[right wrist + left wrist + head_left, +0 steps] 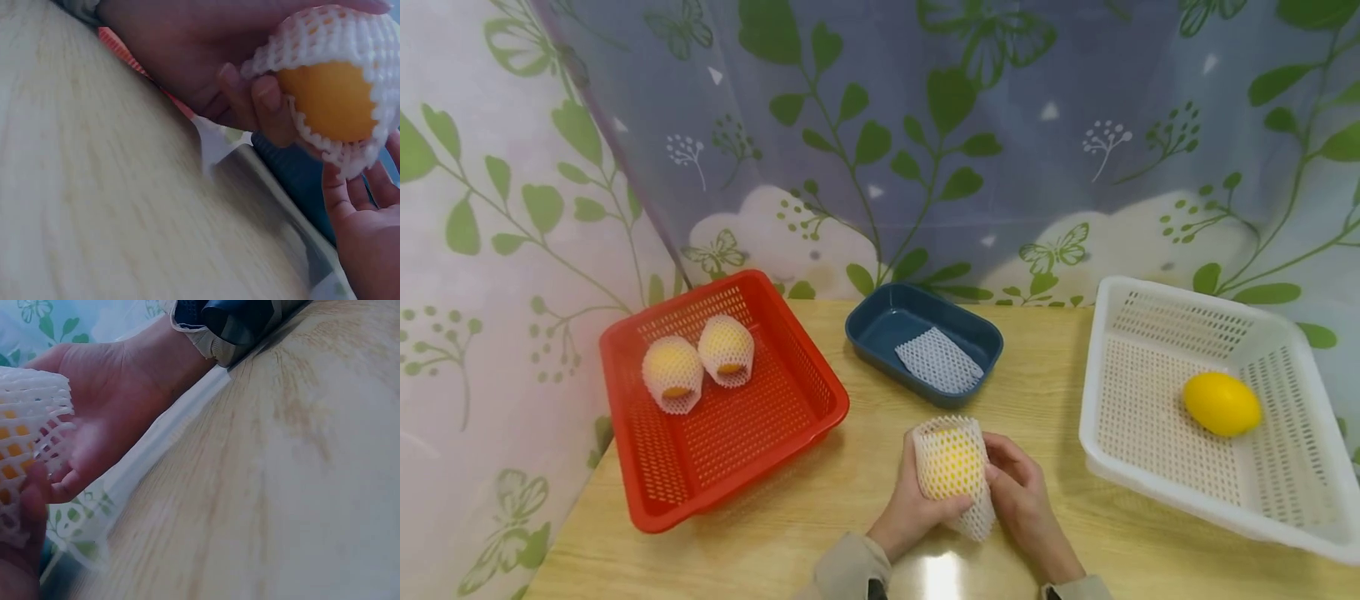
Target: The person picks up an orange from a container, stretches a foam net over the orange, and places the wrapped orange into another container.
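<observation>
Left hand is curled round a yellow fruit in a white foam net, while the right hand pinches the net's edge, both above the worktop. Judging by this, the step in hand is fitting the net; the next move calls for easing its edge snugly round the fruit. Beyond, one blue tray holds a flat net, possibly more than one layer. One red basket carries two netted fruits; one white basket, one bare fruit.
</observation>
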Motion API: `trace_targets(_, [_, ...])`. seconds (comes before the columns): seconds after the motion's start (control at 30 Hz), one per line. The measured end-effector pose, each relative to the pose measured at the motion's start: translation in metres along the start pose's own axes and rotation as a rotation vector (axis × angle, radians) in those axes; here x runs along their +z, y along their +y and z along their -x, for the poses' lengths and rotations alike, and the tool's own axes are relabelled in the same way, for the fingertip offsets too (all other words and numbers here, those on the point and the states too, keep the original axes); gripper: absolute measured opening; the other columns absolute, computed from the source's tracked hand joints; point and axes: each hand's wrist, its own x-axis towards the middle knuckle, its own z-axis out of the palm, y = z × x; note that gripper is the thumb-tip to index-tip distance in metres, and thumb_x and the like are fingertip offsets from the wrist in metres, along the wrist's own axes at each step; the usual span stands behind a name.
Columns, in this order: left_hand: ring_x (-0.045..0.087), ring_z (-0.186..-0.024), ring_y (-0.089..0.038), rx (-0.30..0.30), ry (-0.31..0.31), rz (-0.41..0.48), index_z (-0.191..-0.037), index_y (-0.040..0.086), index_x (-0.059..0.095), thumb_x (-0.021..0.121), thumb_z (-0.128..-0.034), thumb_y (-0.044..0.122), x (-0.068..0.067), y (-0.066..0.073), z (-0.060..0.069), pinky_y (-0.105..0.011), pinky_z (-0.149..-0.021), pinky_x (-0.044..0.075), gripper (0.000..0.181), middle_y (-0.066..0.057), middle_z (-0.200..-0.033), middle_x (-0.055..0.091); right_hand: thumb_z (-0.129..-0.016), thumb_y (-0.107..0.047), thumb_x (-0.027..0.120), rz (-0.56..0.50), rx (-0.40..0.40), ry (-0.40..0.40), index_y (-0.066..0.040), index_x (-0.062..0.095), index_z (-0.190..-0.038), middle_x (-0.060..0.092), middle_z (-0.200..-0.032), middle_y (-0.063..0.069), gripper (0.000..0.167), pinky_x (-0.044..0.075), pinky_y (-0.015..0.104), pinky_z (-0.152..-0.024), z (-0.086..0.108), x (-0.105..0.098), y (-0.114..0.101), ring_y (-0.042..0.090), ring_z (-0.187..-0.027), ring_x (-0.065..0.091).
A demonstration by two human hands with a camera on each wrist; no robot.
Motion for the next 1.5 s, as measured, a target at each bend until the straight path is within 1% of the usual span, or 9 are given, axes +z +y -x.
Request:
trace_targets(0.2, [0.056, -0.110, -0.022, 0.010, -0.029, 0.042, -0.128, 0.007, 0.034, 0.081, -0.0769, 0.015, -0.0015, -0.0018, -0.0044, -0.036, -0.094, 0.049, 0.070, -0.008, -0.126, 0.051, -0.093, 0.014, 0.036, -0.032, -0.040, 0.017, 0.000, 0.057, -0.129, 0.062, -0.122, 0.007, 0.044, 0.048, 0.028, -0.096, -0.0008, -0.0002, 0.0001, 0.017, -0.113, 0.057])
trace_targets(0.33, [0.058, -0.106, -0.022, 0.021, -0.045, 0.102, -0.128, 0.004, 0.041, 0.077, -0.0809, 0.017, -0.0023, -0.0012, -0.0059, -0.039, -0.089, 0.052, 0.061, -0.008, -0.122, 0.054, -0.098, 0.007, 0.036, -0.028, 0.033, 0.031, -0.004, 0.057, -0.129, 0.062, -0.120, 0.006, 0.039, 0.050, 0.029, -0.092, -0.0004, 0.0021, -0.0019, 0.015, -0.109, 0.058])
trace_targets(0.43, [0.058, -0.107, -0.021, 0.015, -0.060, 0.072, -0.134, 0.008, 0.042, 0.074, -0.0838, 0.021, -0.0028, 0.0001, -0.0053, -0.039, -0.090, 0.052, 0.061, -0.009, -0.122, 0.055, -0.100, 0.002, 0.036, -0.018, 0.076, 0.033, -0.006, 0.059, -0.128, 0.062, -0.118, 0.004, 0.037, 0.051, 0.029, -0.091, 0.0000, 0.0027, -0.0030, 0.014, -0.107, 0.060])
trace_targets(0.63, [0.056, -0.113, -0.021, 0.005, -0.111, -0.049, -0.141, 0.014, 0.037, 0.068, -0.0884, 0.028, -0.0031, -0.0010, -0.0042, -0.036, -0.097, 0.048, 0.063, -0.008, -0.129, 0.052, -0.101, 0.003, 0.036, 0.002, 0.063, 0.061, -0.007, 0.061, -0.126, 0.064, -0.115, 0.004, 0.037, 0.053, 0.028, -0.088, 0.0001, -0.0011, -0.0020, 0.014, -0.103, 0.061])
trace_targets(0.87, [0.047, -0.122, -0.022, 0.113, -0.048, -0.138, -0.136, 0.010, 0.026, 0.073, -0.0850, 0.031, -0.0044, -0.0050, -0.0049, -0.031, -0.107, 0.036, 0.072, -0.008, -0.135, 0.043, -0.101, 0.003, 0.036, 0.000, 0.041, 0.059, -0.005, 0.059, -0.128, 0.063, -0.117, 0.005, 0.036, 0.053, 0.028, -0.087, 0.0001, -0.0014, -0.0005, 0.014, -0.104, 0.061])
trace_targets(0.97, [0.050, -0.119, -0.024, 0.133, -0.037, -0.073, -0.134, 0.007, 0.029, 0.073, -0.0849, 0.025, -0.0035, -0.0039, -0.0056, -0.034, -0.104, 0.041, 0.068, -0.011, -0.132, 0.045, -0.101, 0.003, 0.036, -0.022, 0.025, 0.059, -0.004, 0.058, -0.128, 0.062, -0.119, 0.006, 0.036, 0.053, 0.029, -0.088, 0.0002, -0.0002, -0.0004, 0.015, -0.105, 0.060])
trace_targets(1.13, [0.053, -0.117, -0.022, 0.104, -0.030, 0.072, -0.137, 0.005, 0.032, 0.069, -0.0867, 0.017, -0.0025, -0.0012, -0.0069, -0.038, -0.097, 0.049, 0.063, -0.014, -0.133, 0.048, -0.101, 0.003, 0.032, -0.079, 0.013, 0.045, -0.004, 0.058, -0.129, 0.062, -0.122, 0.005, 0.038, 0.052, 0.028, -0.090, -0.0012, -0.0004, -0.0007, 0.014, -0.106, 0.061])
trace_targets(1.37, [0.052, -0.120, -0.020, 0.158, 0.030, 0.097, -0.133, -0.006, 0.032, 0.066, -0.0884, 0.018, -0.0037, 0.0001, -0.0067, -0.033, -0.102, 0.044, 0.061, -0.012, -0.131, 0.050, -0.098, 0.009, 0.031, -0.134, 0.033, 0.044, -0.005, 0.059, -0.128, 0.062, -0.121, 0.004, 0.043, 0.052, 0.026, -0.090, -0.0007, -0.0017, -0.0005, 0.012, -0.109, 0.059])
trace_targets(1.5, [0.055, -0.115, -0.019, 0.139, 0.033, 0.106, -0.131, -0.008, 0.030, 0.065, -0.0890, 0.021, -0.0049, 0.0008, -0.0063, -0.032, -0.099, 0.046, 0.061, -0.012, -0.127, 0.052, -0.096, 0.010, 0.034, -0.151, 0.027, 0.059, -0.004, 0.060, -0.126, 0.062, -0.119, 0.004, 0.041, 0.052, 0.025, -0.089, -0.0005, -0.0010, 0.0003, 0.012, -0.108, 0.059])
